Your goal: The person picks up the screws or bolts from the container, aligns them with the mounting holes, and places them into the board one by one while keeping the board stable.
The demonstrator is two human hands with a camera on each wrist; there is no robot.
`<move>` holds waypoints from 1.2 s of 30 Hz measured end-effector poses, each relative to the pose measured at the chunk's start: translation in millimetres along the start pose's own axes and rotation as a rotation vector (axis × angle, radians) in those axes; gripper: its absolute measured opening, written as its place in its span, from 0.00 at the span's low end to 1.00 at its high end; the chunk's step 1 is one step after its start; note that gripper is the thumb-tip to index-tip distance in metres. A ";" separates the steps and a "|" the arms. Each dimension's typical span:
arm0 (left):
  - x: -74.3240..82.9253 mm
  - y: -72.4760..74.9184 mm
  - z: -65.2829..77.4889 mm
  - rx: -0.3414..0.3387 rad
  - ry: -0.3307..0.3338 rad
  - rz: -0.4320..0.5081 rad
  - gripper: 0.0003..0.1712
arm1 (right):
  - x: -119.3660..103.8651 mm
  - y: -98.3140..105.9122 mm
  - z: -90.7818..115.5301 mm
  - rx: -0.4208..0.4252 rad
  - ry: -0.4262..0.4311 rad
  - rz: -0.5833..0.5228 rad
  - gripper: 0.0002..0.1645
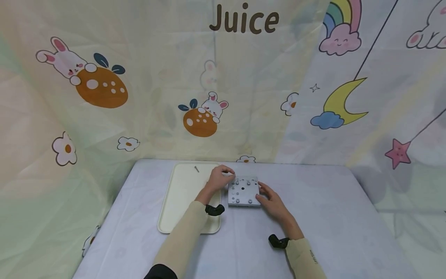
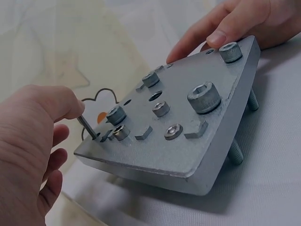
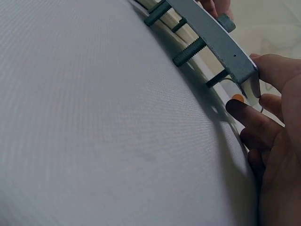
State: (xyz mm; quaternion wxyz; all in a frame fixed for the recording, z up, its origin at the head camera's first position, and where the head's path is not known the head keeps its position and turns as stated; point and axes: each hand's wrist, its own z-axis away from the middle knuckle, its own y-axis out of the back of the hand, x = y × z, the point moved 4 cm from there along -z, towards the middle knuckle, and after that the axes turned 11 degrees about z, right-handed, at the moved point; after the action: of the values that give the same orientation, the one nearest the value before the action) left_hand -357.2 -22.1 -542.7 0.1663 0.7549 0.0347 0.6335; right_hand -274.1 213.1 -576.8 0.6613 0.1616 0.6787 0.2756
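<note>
A grey metal plate (image 1: 244, 194) sits over the table, with several socket head bolts (image 2: 204, 98) and smaller fittings in its top. Threaded bolt shanks (image 3: 190, 51) stick out below and hold it off the cloth. My left hand (image 1: 218, 179) pinches a slim metal pin (image 2: 88, 128) between thumb and forefinger, its lower end at a hole near the plate's corner. Whether the pin has a head is hidden by the fingers. At the opposite side, my right hand (image 1: 274, 202) holds the plate's edge, thumb near the top and fingers along the side.
A cream tray (image 1: 174, 211) lies left of the plate, partly beneath my left forearm. One small screw (image 1: 196, 169) rests near its far end. White cloth (image 1: 331, 228) covers the table, and a printed curtain (image 1: 156, 97) hangs behind it.
</note>
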 end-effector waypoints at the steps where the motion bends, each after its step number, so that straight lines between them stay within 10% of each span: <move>1: -0.2 0.9 0.9 0.000 0.004 0.000 0.03 | -0.2 -0.4 -0.1 0.001 0.003 -0.002 0.37; 36: -20.8 60.2 40.1 0.078 0.037 -0.064 0.07 | 1.6 -0.5 -1.8 0.001 0.024 0.044 0.38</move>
State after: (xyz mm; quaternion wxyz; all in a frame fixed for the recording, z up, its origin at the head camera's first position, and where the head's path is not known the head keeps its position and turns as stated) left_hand -332.0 -92.7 -550.3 0.1565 0.7475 0.0866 0.6397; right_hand -275.9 213.3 -578.4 0.6468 0.1734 0.6830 0.2918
